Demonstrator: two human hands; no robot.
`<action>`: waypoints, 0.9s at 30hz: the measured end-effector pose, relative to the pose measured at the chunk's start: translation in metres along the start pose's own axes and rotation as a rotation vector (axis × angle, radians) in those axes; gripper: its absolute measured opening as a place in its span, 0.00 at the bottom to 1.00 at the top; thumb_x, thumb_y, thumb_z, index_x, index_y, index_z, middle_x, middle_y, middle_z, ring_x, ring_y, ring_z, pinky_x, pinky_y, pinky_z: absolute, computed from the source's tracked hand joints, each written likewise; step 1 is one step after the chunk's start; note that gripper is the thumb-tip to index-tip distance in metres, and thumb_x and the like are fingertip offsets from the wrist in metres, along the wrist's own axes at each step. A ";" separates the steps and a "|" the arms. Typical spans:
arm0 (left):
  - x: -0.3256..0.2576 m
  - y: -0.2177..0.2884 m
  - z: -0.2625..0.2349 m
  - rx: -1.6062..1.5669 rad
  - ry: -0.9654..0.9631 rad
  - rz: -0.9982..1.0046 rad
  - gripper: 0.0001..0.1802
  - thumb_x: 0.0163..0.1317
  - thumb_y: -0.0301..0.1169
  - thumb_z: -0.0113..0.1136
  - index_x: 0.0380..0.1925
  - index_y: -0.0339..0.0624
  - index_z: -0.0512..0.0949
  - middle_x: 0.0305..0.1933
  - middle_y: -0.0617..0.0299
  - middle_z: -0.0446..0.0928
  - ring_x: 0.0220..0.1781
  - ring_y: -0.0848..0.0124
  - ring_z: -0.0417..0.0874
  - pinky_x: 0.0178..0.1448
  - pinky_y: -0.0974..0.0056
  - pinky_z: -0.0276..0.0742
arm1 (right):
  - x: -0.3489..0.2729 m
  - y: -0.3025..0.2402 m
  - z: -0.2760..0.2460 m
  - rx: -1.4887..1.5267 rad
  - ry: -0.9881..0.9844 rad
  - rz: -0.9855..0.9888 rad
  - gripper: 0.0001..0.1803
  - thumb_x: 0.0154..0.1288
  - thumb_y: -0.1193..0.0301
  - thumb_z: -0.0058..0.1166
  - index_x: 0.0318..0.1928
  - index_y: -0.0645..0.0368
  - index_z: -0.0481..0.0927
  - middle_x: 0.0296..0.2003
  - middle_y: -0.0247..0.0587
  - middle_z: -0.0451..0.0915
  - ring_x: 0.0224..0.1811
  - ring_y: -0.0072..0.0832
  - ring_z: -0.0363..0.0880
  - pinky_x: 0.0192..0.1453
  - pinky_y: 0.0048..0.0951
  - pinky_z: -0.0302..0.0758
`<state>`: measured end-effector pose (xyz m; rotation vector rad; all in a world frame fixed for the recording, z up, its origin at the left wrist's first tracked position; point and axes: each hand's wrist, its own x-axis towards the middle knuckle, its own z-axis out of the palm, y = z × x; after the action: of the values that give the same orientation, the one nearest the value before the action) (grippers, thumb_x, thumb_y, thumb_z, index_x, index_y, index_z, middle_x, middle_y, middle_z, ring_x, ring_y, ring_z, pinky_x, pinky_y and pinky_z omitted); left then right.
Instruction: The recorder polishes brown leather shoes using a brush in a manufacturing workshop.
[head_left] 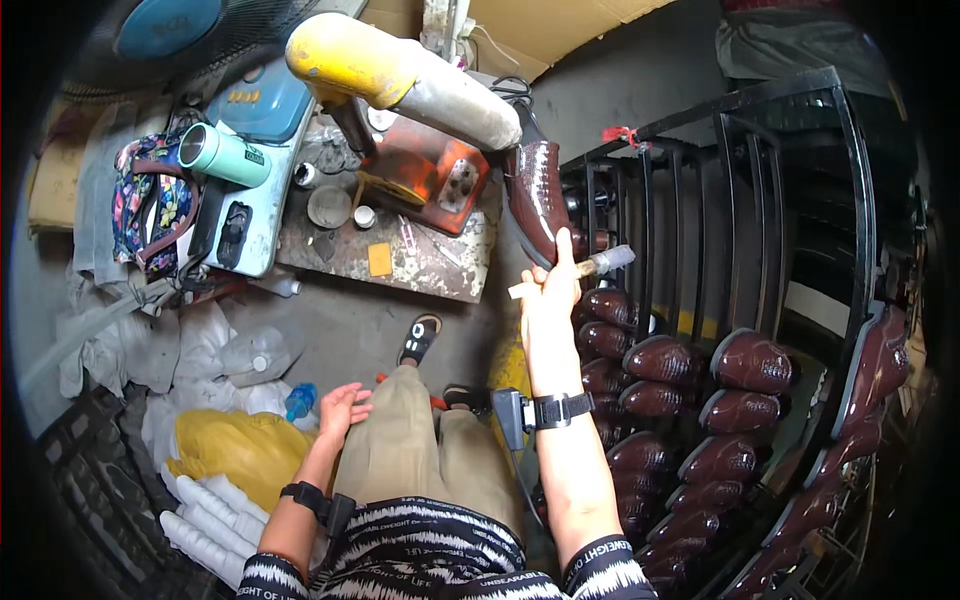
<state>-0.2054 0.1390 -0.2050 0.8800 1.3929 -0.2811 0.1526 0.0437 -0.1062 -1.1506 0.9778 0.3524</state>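
My right hand (552, 300) reaches forward, closed, with its thumb against one end of a glossy dark-brown shoe (538, 195). The same hand grips a small brush (606, 261). Its pale bristle end points right, and the light handle end shows left of my fingers. The shoe stands lengthwise between the worktable and the rack, close to the end of a padded yellow-and-white tube (440, 100). Beside my left thigh hangs my left hand (343, 408), with nothing in it and its fingers loosely apart.
A black metal rack (722, 190) holding several brown shoes (755, 360) fills the right side. On the worn table (340, 260) stand an orange-red machine (425, 175), small jars and a yellow block (380, 259). A mint tumbler (225, 155) lies left; plastic bags (240, 450) lie below.
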 end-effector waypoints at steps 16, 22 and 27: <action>0.007 0.004 0.001 -0.014 0.005 -0.021 0.16 0.66 0.29 0.42 0.51 0.35 0.69 0.45 0.51 0.78 0.35 0.65 0.83 0.35 0.67 0.81 | 0.018 0.010 -0.013 0.063 -0.078 0.061 0.17 0.55 0.63 0.63 0.39 0.54 0.70 0.21 0.30 0.67 0.12 0.15 0.55 0.14 0.18 0.54; 0.009 0.010 0.001 -0.001 0.015 -0.028 0.16 0.65 0.29 0.42 0.51 0.35 0.69 0.46 0.51 0.78 0.35 0.64 0.83 0.35 0.67 0.81 | 0.011 0.021 -0.041 -0.198 -0.148 -0.494 0.32 0.53 0.75 0.62 0.59 0.57 0.65 0.34 0.36 0.74 0.09 0.15 0.54 0.12 0.23 0.56; 0.014 0.008 -0.003 -0.008 0.032 -0.049 0.15 0.65 0.29 0.42 0.50 0.36 0.69 0.45 0.50 0.78 0.33 0.64 0.83 0.33 0.67 0.80 | 0.013 0.024 -0.052 -0.306 -0.186 -0.824 0.36 0.47 0.82 0.65 0.58 0.68 0.65 0.53 0.43 0.69 0.54 0.28 0.68 0.62 0.28 0.63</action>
<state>-0.2001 0.1507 -0.2151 0.8474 1.4458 -0.2998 0.1193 0.0043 -0.1344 -1.6570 0.2315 -0.0656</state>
